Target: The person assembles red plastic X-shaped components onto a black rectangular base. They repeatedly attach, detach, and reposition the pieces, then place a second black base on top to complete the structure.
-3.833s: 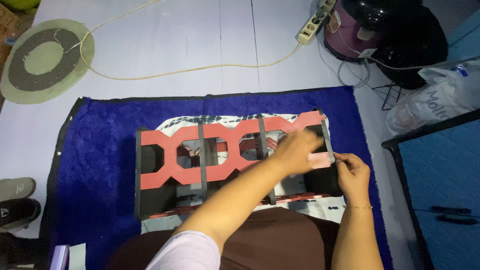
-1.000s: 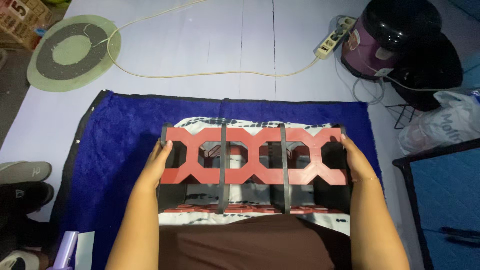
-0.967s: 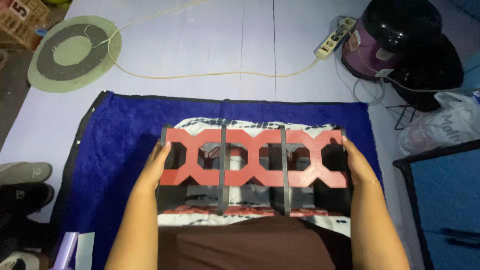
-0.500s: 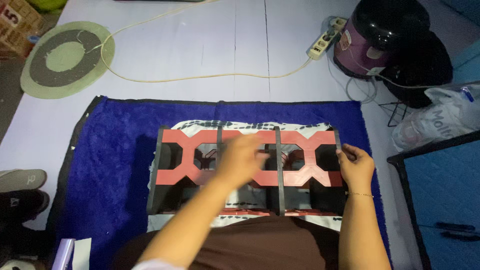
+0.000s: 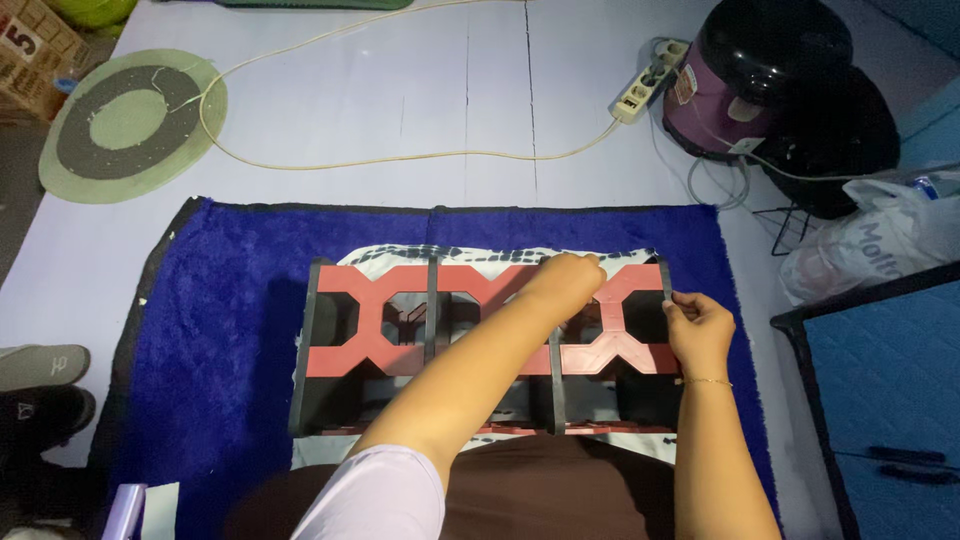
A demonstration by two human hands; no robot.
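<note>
A rack of dark grey panels and red lattice strips (image 5: 400,350) lies on a blue rug (image 5: 215,330), over a patterned white cloth (image 5: 470,253). My left hand (image 5: 568,280) reaches across the rack and rests, fingers curled, on the far top edge of its right section. My right hand (image 5: 698,328) pinches the rack's right end panel near the top corner. My left forearm hides the middle of the rack.
A purple and black cooker (image 5: 765,75) and a power strip (image 5: 650,80) with a cream cable stand on the floor at the back right. A white plastic bag (image 5: 880,240) and a blue cabinet (image 5: 880,400) are on the right. A round green mat (image 5: 130,120) lies back left; shoes (image 5: 40,385) are at the left edge.
My left hand has left the rack's left end and moved across to its right section. My right hand stays at the right end panel.
</note>
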